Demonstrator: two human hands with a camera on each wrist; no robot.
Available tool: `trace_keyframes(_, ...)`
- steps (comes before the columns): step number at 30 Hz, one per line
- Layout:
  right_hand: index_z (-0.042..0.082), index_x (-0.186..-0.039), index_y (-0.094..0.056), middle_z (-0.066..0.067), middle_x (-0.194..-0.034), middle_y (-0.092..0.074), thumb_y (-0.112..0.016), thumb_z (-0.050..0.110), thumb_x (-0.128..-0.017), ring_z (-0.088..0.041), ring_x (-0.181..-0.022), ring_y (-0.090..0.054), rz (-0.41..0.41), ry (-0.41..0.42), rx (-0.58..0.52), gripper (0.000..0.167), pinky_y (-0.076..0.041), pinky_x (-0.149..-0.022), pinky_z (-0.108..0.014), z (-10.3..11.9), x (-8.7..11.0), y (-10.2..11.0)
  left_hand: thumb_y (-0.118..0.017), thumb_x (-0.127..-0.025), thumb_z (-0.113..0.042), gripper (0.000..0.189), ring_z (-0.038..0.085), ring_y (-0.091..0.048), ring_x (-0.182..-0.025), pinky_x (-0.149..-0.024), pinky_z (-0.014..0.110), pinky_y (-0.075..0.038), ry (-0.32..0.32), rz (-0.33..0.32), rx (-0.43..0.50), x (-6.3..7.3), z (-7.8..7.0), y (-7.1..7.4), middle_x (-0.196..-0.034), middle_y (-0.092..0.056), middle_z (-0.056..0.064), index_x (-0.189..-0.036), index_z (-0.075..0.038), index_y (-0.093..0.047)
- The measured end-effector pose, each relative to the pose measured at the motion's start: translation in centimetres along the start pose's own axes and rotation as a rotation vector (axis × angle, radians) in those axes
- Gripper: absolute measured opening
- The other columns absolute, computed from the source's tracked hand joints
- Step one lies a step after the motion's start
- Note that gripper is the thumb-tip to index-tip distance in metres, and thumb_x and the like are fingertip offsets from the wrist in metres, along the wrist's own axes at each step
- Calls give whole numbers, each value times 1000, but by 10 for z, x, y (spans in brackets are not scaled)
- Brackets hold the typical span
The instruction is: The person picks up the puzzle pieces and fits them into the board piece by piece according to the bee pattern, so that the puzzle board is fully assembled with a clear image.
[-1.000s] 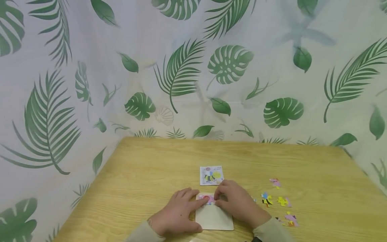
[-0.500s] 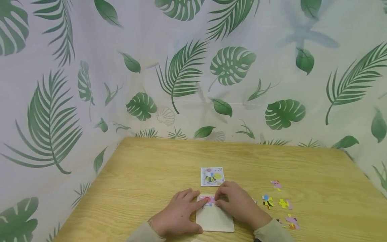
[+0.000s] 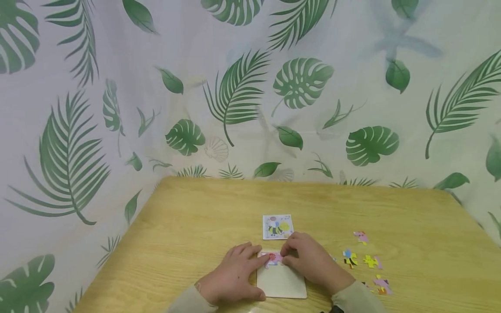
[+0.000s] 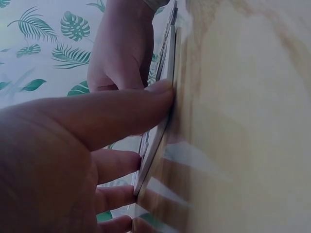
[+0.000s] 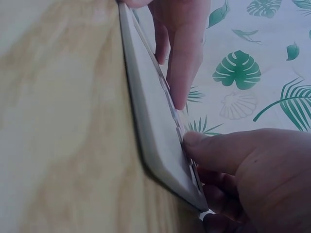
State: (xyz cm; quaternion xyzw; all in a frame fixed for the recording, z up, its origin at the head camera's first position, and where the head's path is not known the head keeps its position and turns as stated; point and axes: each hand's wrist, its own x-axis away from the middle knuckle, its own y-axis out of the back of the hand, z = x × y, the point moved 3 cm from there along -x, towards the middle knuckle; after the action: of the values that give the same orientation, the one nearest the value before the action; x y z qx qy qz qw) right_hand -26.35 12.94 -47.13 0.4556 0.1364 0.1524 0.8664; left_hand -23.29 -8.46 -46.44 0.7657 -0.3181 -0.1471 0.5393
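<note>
A pale square puzzle board [image 3: 282,281] lies in front of me, its upper strip bearing pink puzzle pieces [image 3: 275,259] with a red round print. My left hand [image 3: 236,274] spreads over the board's left side; its index finger presses on the pink pieces and its thumb [image 4: 146,99] touches the board's edge. At the upper right of the board, my right hand [image 3: 313,263] has curled fingers and pinches a puzzle piece, mostly hidden by the fingers. In the right wrist view, the right thumb [image 5: 199,141] lies on the board's top side.
A picture card [image 3: 278,227] with a bee lies just beyond the board. To the right are several loose pieces, among them a pink one [image 3: 362,237], a yellow one [image 3: 369,261], a blue-black one [image 3: 349,258] and a pink-orange one [image 3: 382,285]. A leaf-print curtain [image 3: 250,87] hangs behind the table.
Both hands keep nearly the same pose on the board. The whole scene shifts slightly to the right in the head view.
</note>
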Motion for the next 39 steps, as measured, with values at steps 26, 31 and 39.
trace_keyframes(26, 25, -85, -69, 13, -92, -56, -81, 18, -85, -11, -91, -52, 4, 23, -20, 14, -50, -83, -41, 0, 4, -5, -69, -87, -54, 84, 41, -14, -151, -116, 66, -15, -21, 63, 38, 6, -4, -5, -166, -23, -2, -160, -31, -34)
trace_keyframes(31, 24, -89, -71, 12, -97, -58, -79, 21, -87, -13, -97, -55, 24, 44, 8, 9, -51, -90, -45, 2, 3, 0, -68, -88, -56, 82, 41, -15, -151, -115, 68, -15, -25, 47, 16, 6, -4, -2, -166, -23, 0, -159, -31, -35)
trace_keyframes(39, 23, -104, -72, 11, -113, -61, -79, 26, -87, -21, -113, -58, 79, 53, 34, 19, -48, -99, -52, -7, 18, 24, -71, -86, -54, 83, 38, -14, -152, -117, 65, -13, -7, 42, 36, 3, -7, -1, -166, -25, -1, -158, -33, -37)
